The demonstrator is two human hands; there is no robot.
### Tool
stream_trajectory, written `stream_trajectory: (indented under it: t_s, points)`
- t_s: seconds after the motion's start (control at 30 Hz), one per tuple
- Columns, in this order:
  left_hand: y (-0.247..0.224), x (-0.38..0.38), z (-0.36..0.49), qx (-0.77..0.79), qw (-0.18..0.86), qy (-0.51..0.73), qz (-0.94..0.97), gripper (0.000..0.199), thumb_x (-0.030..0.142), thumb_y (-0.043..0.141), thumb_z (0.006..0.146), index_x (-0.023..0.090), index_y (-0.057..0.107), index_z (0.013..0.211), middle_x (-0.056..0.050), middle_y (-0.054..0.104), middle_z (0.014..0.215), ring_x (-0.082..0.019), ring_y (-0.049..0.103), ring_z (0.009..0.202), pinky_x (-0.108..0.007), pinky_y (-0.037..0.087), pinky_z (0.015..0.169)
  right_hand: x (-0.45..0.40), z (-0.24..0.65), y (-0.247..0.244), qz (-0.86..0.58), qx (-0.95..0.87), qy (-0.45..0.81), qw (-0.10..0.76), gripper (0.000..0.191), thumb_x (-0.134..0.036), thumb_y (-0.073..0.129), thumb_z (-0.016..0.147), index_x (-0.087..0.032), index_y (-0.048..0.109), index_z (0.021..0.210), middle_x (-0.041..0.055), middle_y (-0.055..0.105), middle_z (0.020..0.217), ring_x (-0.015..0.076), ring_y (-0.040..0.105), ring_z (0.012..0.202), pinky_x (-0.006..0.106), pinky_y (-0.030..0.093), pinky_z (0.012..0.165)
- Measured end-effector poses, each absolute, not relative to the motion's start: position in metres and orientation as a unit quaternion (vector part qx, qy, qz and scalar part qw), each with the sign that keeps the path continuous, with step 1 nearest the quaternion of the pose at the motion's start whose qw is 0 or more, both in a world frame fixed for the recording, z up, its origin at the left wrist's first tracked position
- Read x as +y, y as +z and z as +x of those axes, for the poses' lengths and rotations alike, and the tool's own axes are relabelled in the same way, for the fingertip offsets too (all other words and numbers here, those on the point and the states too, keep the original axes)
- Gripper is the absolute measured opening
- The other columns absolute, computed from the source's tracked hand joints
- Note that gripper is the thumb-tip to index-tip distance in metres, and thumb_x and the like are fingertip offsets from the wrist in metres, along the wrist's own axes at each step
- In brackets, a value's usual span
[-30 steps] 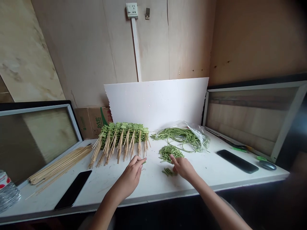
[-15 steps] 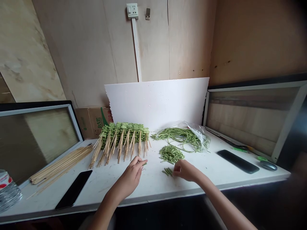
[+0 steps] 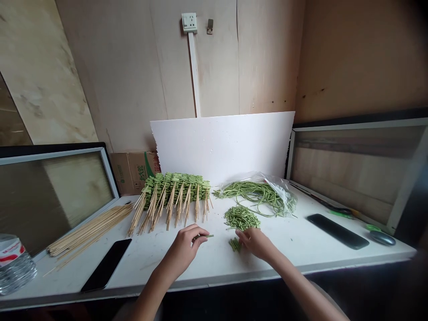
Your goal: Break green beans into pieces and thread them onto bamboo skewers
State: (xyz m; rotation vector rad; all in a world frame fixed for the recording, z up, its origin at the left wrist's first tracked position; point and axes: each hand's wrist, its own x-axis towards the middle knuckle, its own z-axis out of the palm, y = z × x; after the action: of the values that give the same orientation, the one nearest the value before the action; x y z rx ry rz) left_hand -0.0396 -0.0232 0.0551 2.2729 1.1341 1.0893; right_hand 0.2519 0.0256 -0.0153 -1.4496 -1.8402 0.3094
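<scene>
My left hand [image 3: 187, 245] is closed, with a short cut piece of green bean [image 3: 210, 236] sticking out between thumb and fingers, above the white table. To its right, my right hand [image 3: 256, 240] is bent down with its fingers pressed together; whatever they pinch is too small to make out. Just left of those fingers lies a small row of cut bean pieces [image 3: 234, 244]. Behind this hand rises a heap of cut bean pieces [image 3: 241, 216]. At the back left, bean skewers [image 3: 177, 189] are stacked, their bamboo sticks pointing toward me.
Long whole beans [image 3: 257, 192] lie partly in a clear plastic bag [image 3: 288, 196]. Loose bamboo sticks [image 3: 90, 227], a black phone [image 3: 106, 265] and a water bottle [image 3: 15, 263] are at left. A second phone [image 3: 337, 231] and a computer mouse [image 3: 383, 237] lie at right.
My right hand has moved slightly up and left, nearer the heap. The left hand has turned, and the bean piece now points right. The view has shifted a little.
</scene>
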Motion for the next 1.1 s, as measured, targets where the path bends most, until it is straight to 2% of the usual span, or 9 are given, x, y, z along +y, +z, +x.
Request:
stream_trajectory:
  t_s: [0.13,0.23,0.27,0.43,0.53,0.7,0.83,0.97,1.1]
  points:
    - [0.050,-0.023,-0.033,0.381,0.188,0.396,0.814,0.017,0.024,0.063,0.098,0.024,0.078,0.105,-0.006,0.073,0.100,-0.020,0.069,0.090,-0.032,0.055,0.082,0.007,0.234,0.010,-0.511,-0.734,0.236,0.381,0.052,-0.059,0.048,0.100,-0.020,0.075,0.078,0.0074,0.070,0.069,0.0218,0.065,0.062,0.033,0.051,0.059]
    - [0.045,-0.024,-0.027,0.377,0.188,0.408,0.810,0.018,0.021,0.067,0.095,0.024,0.075,0.111,-0.005,0.073,0.099,-0.019,0.069,0.087,-0.031,0.055,0.082,-0.012,0.215,0.028,-0.421,-0.740,0.333,0.406,0.045,-0.060,0.057,0.097,-0.021,0.076,0.107,0.0081,0.076,0.093,0.0216,0.069,0.076,0.030,0.053,0.063]
    - [0.043,-0.025,-0.025,0.377,0.191,0.410,0.808,0.020,0.021,0.068,0.094,0.024,0.074,0.113,-0.004,0.073,0.098,-0.019,0.069,0.087,-0.032,0.055,0.082,-0.017,0.209,0.032,-0.403,-0.741,0.342,0.415,0.043,-0.059,0.062,0.094,-0.022,0.077,0.109,0.0078,0.076,0.096,0.0217,0.070,0.080,0.029,0.052,0.064]
    - [0.042,-0.027,-0.023,0.387,0.198,0.404,0.805,0.024,0.026,0.071,0.093,0.024,0.072,0.118,-0.004,0.074,0.098,-0.020,0.069,0.090,-0.032,0.055,0.084,-0.024,0.200,0.035,-0.387,-0.743,0.313,0.447,0.036,-0.053,0.065,0.094,-0.021,0.078,0.089,0.0063,0.075,0.088,0.0189,0.066,0.075,0.027,0.048,0.060]
    - [0.045,-0.027,-0.025,0.392,0.185,0.398,0.809,0.015,0.028,0.065,0.098,0.023,0.076,0.106,-0.006,0.074,0.097,-0.021,0.069,0.087,-0.031,0.054,0.080,-0.021,0.204,0.033,-0.391,-0.733,0.316,0.458,0.036,-0.054,0.063,0.095,-0.021,0.076,0.092,0.0055,0.072,0.086,0.0180,0.065,0.072,0.027,0.048,0.058]
    - [0.048,-0.030,-0.020,0.370,0.180,0.399,0.819,0.016,0.027,0.060,0.099,0.022,0.076,0.099,-0.006,0.073,0.092,-0.020,0.068,0.083,-0.029,0.051,0.075,-0.025,0.199,0.032,-0.368,-0.757,0.257,0.475,0.030,-0.052,0.070,0.091,-0.022,0.073,0.091,0.0053,0.070,0.086,0.0200,0.064,0.080,0.028,0.047,0.062]
    - [0.048,-0.039,-0.011,0.365,0.191,0.388,0.825,0.020,0.020,0.054,0.099,0.020,0.074,0.093,-0.005,0.070,0.088,-0.018,0.065,0.080,-0.028,0.048,0.073,-0.030,0.192,0.030,-0.351,-0.762,0.223,0.497,0.026,-0.046,0.064,0.096,-0.023,0.070,0.086,0.0055,0.066,0.082,0.0209,0.059,0.079,0.030,0.045,0.062]
    - [0.046,-0.043,-0.007,0.371,0.176,0.356,0.839,0.033,0.003,0.045,0.091,0.020,0.068,0.076,-0.004,0.066,0.076,-0.019,0.061,0.076,-0.030,0.047,0.075,-0.039,0.185,0.030,-0.335,-0.759,0.231,0.509,0.027,-0.038,0.059,0.099,-0.025,0.069,0.079,0.0050,0.066,0.077,0.0219,0.058,0.078,0.033,0.047,0.067]
    - [0.044,-0.034,-0.015,0.385,0.149,0.351,0.841,0.032,0.003,0.044,0.090,0.020,0.069,0.080,-0.004,0.068,0.078,-0.020,0.060,0.079,-0.033,0.046,0.079,-0.044,0.181,0.035,-0.310,-0.769,0.250,0.501,0.030,-0.042,0.062,0.098,-0.024,0.071,0.075,0.0048,0.067,0.075,0.0223,0.060,0.079,0.035,0.049,0.073]
